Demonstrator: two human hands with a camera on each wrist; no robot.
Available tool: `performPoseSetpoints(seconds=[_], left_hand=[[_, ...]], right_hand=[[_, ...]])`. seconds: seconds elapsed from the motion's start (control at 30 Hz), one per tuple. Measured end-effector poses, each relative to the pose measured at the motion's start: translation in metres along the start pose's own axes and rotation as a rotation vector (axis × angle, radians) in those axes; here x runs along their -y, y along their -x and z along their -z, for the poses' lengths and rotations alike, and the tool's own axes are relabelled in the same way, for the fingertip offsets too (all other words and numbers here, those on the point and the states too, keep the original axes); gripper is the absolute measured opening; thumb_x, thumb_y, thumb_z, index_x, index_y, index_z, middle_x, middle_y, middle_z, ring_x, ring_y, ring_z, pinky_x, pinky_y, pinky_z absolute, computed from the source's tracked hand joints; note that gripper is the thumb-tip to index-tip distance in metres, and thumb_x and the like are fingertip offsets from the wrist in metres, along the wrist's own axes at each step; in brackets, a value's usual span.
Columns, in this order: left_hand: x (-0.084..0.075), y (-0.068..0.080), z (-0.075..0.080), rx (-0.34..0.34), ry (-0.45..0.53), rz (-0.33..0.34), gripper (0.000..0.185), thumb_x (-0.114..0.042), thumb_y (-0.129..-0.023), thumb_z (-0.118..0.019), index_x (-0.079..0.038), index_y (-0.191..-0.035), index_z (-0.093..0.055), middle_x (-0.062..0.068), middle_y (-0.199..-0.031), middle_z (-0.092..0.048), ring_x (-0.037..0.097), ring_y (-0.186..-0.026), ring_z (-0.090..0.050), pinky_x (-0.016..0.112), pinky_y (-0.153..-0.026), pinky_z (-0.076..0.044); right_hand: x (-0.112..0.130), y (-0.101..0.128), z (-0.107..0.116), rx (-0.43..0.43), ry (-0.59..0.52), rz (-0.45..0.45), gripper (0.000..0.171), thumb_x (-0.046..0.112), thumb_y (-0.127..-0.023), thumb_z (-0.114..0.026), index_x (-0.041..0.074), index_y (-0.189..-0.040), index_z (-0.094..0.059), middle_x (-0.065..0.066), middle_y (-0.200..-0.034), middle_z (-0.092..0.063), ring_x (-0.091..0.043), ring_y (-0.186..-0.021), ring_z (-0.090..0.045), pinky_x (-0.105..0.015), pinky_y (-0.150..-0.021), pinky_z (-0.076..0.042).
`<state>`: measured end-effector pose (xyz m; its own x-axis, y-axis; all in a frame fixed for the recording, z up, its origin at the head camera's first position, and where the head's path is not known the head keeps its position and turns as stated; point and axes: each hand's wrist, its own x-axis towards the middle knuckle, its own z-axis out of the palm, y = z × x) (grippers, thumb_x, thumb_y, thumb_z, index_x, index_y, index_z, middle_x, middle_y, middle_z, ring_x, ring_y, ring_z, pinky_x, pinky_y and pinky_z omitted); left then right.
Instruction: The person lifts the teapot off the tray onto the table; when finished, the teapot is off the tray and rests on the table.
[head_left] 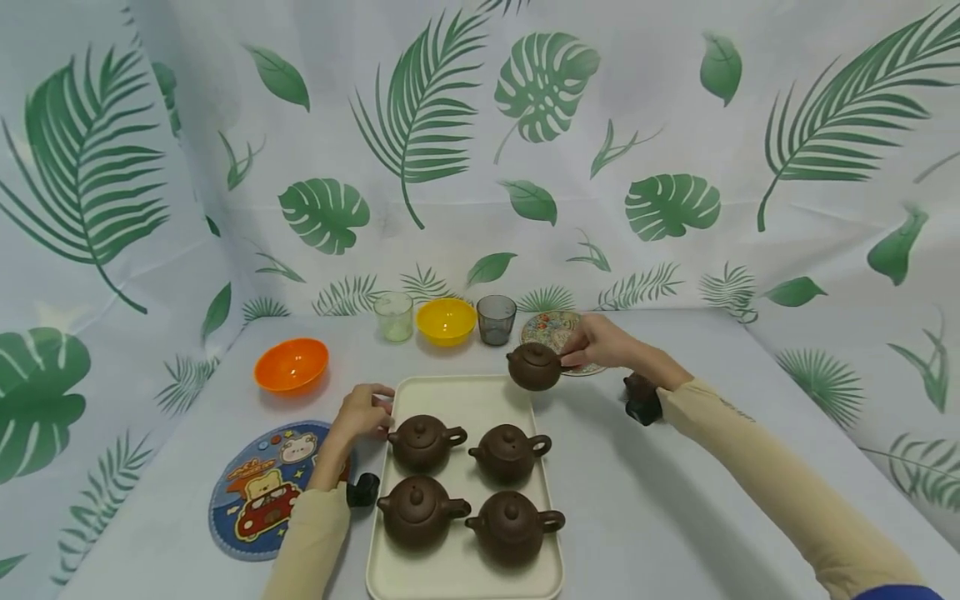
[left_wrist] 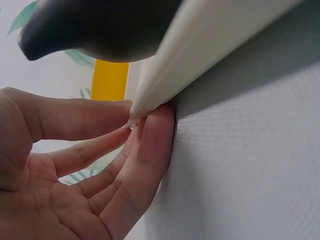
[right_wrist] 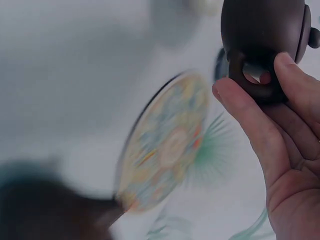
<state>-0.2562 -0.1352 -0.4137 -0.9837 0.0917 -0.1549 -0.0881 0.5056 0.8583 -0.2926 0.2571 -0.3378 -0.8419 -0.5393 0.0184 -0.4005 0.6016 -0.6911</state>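
Right hand [head_left: 600, 342] pinches teapot [head_left: 534, 367] by handle, pot airborne just past tray [head_left: 457, 575] far corner, beside patterned plate [head_left: 551, 327]. Left hand [head_left: 363, 410] fingers clamp tray's left rim, likely steadying it. Four teapots sit in tray, two rows.

Teapot [head_left: 533, 367] held by right hand [head_left: 600, 342]: matt dark-brown clay, smooth; four more teapots [head_left: 423, 442] same finish. Tray [head_left: 472, 396] under left hand [head_left: 363, 411] cream plastic, smooth, satin. Tablecloth [head_left: 675, 500] grey woven cloth, fine texture. Orange bowl [head_left: 291, 364] and yellow bowl [head_left: 446, 320] glossy plastic. Cups [head_left: 496, 318] translucent. Backdrop [head_left: 480, 125] creased printed cloth
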Motion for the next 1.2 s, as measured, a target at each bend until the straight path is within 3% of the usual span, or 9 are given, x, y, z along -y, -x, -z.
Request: performPoseSetpoints(seconds=[0.2, 0.77, 0.97, 1.1, 1.2], left_hand=[[-0.001, 0.001, -0.001, 0.001, 0.005, -0.004, 0.046, 0.012, -0.077, -0.062, 0.008, -0.122, -0.058, 0.020, -0.094, -0.063, 0.021, -0.068, -0.064, 0.033, -0.057, -0.058], [0.002, 0.001, -0.002, 0.010, 0.042, -0.002, 0.046, 0.014, -0.077, -0.061, 0.009, -0.123, -0.057, 0.021, -0.092, -0.062, 0.019, -0.066, -0.062, 0.033, -0.056, -0.057], [0.003, 0.002, -0.002, -0.002, 0.041, -0.003, 0.046, 0.014, -0.076, -0.062, 0.009, -0.122, -0.058, 0.020, -0.090, -0.062, 0.018, -0.065, -0.062, 0.033, -0.055, -0.057], [0.003, 0.002, -0.002, 0.000, 0.039, -0.007, 0.047, 0.013, -0.076, -0.062, 0.009, -0.122, -0.058, 0.020, -0.090, -0.063, 0.019, -0.065, -0.062, 0.032, -0.055, -0.057], [0.002, 0.001, -0.001, 0.000, 0.031, -0.009, 0.046, 0.012, -0.076, -0.063, 0.008, -0.122, -0.058, 0.019, -0.091, -0.063, 0.019, -0.065, -0.062, 0.032, -0.054, -0.056]], right_hand=[[-0.026, 0.025, 0.008, 0.011, 0.038, -0.069, 0.014, -0.004, -0.085, -0.066, -0.014, -0.093, -0.071, -0.028, -0.093, -0.069, -0.029, -0.072, -0.071, -0.031, -0.063, -0.059], [-0.045, 0.032, -0.004, 0.004, 0.008, -0.069, 0.012, -0.005, -0.083, -0.068, -0.013, -0.092, -0.072, -0.028, -0.096, -0.069, -0.029, -0.078, -0.071, -0.029, -0.062, -0.059], [-0.041, 0.029, -0.002, -0.002, 0.107, -0.081, 0.014, 0.000, -0.083, -0.069, -0.010, -0.093, -0.073, -0.021, -0.089, -0.072, -0.024, -0.075, -0.071, -0.030, -0.062, -0.058], [-0.025, 0.026, 0.001, -0.082, 0.168, -0.092, 0.018, 0.005, -0.085, -0.070, -0.008, -0.096, -0.073, -0.017, -0.089, -0.073, -0.023, -0.077, -0.071, -0.032, -0.065, -0.058], [-0.001, 0.024, -0.002, -0.146, 0.141, -0.053, 0.021, 0.006, -0.085, -0.070, -0.008, -0.101, -0.071, -0.019, -0.094, -0.072, -0.026, -0.083, -0.071, -0.035, -0.069, -0.058]])
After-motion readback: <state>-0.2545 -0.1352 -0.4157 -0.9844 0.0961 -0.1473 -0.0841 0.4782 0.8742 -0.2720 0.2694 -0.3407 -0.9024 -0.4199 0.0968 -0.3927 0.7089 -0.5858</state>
